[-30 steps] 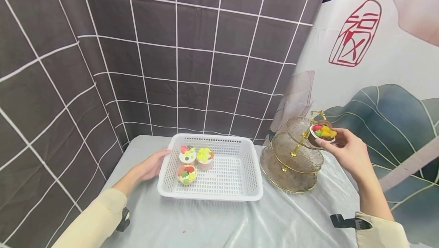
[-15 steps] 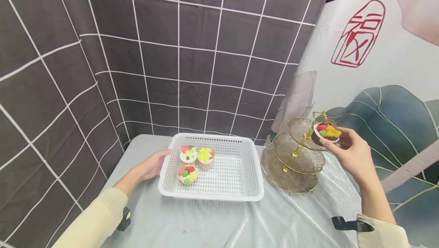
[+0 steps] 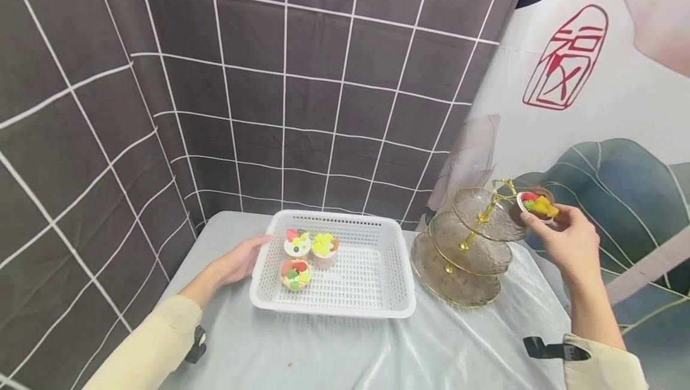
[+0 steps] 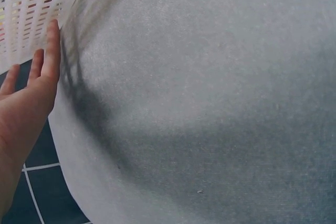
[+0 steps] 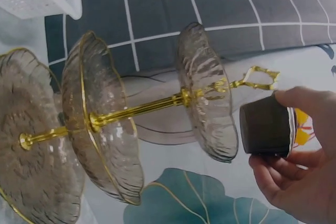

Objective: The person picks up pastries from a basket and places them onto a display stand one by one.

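Observation:
In the head view my right hand (image 3: 574, 240) pinches a dark brown toy cupcake (image 3: 536, 205) with red, green and yellow fruit on top. The right wrist view shows thumb and fingers round its dark cup (image 5: 266, 126), a small gap away from the top plate (image 5: 207, 114) of a tiered stand. That stand (image 3: 463, 270) has smoky glass plates with gold rims and a gold post. At the other side, my left hand (image 3: 239, 261) lies against the left wall of a white basket (image 3: 334, 311), its fingers straight (image 4: 51, 51). Fingertip contact there is partly hidden.
Inside the basket, at its left, stand three more toy cupcakes: one strawberry-topped (image 3: 297, 247), one yellow-topped (image 3: 324, 250), one with mixed fruit (image 3: 295, 276). A silvery cloth (image 3: 334, 354) covers the table. Dark gridded fabric (image 3: 302, 102) hangs behind.
My right hand has carried the brown cupcake to the right, from over the top plate to beside its right edge. The left hand keeps its place at the basket.

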`<action>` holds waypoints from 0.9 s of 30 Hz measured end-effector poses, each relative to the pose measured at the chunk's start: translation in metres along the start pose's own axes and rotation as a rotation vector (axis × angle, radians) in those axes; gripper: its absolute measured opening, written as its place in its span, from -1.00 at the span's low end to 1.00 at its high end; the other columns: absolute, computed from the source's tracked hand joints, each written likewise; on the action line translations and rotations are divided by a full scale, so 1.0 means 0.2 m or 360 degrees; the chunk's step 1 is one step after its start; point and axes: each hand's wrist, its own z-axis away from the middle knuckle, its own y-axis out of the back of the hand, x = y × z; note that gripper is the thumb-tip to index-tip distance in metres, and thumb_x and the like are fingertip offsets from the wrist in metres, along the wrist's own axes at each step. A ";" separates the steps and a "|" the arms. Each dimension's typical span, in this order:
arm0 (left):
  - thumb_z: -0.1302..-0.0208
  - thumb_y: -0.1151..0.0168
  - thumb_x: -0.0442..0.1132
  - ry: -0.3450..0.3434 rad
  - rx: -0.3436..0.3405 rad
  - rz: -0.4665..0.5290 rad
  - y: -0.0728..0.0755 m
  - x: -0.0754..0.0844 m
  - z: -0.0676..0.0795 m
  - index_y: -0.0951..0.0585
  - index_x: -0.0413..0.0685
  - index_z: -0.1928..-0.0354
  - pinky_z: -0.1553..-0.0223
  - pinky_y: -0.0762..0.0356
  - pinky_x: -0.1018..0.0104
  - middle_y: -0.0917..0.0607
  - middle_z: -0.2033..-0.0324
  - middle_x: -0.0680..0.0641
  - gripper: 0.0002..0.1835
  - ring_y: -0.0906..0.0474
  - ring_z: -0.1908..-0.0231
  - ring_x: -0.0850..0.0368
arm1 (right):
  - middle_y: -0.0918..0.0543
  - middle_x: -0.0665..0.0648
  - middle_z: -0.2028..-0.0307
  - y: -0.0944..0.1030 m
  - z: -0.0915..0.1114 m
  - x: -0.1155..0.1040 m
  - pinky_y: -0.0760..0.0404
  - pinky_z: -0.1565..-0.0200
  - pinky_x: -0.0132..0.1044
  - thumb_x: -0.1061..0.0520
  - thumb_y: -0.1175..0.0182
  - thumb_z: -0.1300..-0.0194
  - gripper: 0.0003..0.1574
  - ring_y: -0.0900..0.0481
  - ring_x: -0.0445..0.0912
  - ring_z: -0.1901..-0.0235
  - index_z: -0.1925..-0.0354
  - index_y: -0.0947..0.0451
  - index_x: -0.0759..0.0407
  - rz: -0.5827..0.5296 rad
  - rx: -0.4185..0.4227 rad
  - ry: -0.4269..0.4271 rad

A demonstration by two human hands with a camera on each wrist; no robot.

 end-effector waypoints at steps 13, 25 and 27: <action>-0.69 0.15 0.15 0.0010 -0.0001 0.0029 -0.01 0.00 0.00 0.26 -0.04 -0.72 -0.48 -0.32 -0.27 0.04 -0.67 -0.33 -0.14 -0.04 -0.59 -0.40 | -0.53 0.60 -0.20 -0.08 -0.01 0.00 -0.57 0.07 0.19 -0.25 -0.34 -0.46 0.02 -0.53 0.45 -0.16 -0.41 -0.33 0.54 0.0161 -0.0042 0.0209; -0.71 0.20 0.13 0.0000 0.0002 0.0038 -0.01 -0.01 0.00 0.26 -0.04 -0.72 -0.47 -0.33 -0.26 0.05 -0.66 -0.34 -0.17 -0.05 -0.59 -0.39 | -0.55 0.60 -0.14 -0.11 -0.01 -0.01 -0.56 0.02 0.35 -0.25 -0.36 -0.44 -0.01 -0.54 0.45 -0.09 -0.35 -0.39 0.55 0.0255 -0.0045 0.0325; -0.71 0.20 0.14 0.0000 -0.0004 0.0040 -0.01 -0.01 0.00 0.26 -0.05 -0.72 -0.48 -0.32 -0.26 0.05 -0.67 -0.33 -0.17 -0.04 -0.59 -0.39 | -0.54 0.62 -0.14 -0.11 0.00 -0.02 -0.55 0.02 0.38 -0.25 -0.37 -0.43 -0.01 -0.53 0.46 -0.09 -0.34 -0.40 0.56 0.0266 -0.0050 0.0340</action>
